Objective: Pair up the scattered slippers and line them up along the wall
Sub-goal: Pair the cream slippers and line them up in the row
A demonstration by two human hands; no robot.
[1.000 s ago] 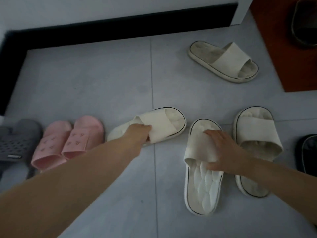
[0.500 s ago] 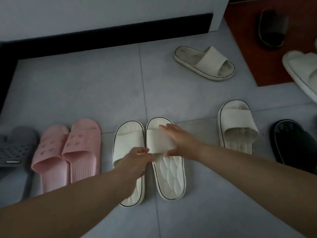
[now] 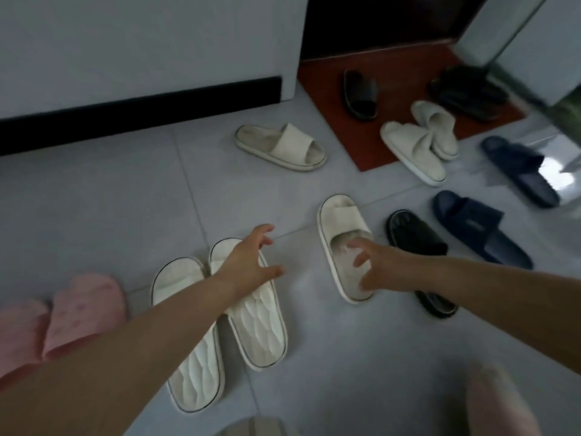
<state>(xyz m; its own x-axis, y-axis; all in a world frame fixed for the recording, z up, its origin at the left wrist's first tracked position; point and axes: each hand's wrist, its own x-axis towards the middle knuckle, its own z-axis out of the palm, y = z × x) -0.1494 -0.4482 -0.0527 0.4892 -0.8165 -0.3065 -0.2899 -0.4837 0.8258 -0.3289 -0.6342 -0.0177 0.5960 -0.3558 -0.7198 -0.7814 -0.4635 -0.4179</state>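
Two white quilted slippers (image 3: 257, 328) lie side by side on the grey floor, right of a pink pair (image 3: 63, 319). My left hand (image 3: 248, 262) hovers open over the toe of the right one, fingers spread. My right hand (image 3: 371, 269) is open over the heel part of a cream slipper (image 3: 341, 221) that lies alone; I cannot tell whether it touches. A matching cream slipper (image 3: 279, 146) lies sideways nearer the wall.
A black skirting (image 3: 141, 111) runs along the wall. On and near the red mat (image 3: 393, 89) lie a black slipper (image 3: 360, 94), two overlapping cream slippers (image 3: 421, 143) and a dark pair (image 3: 468, 92). A black slipper (image 3: 415, 237) and two navy ones (image 3: 471, 221) lie right.
Both hands have let go of the white quilted pair, now set side by side. They moved right, the right hand over the lone cream slipper. The view swung right.
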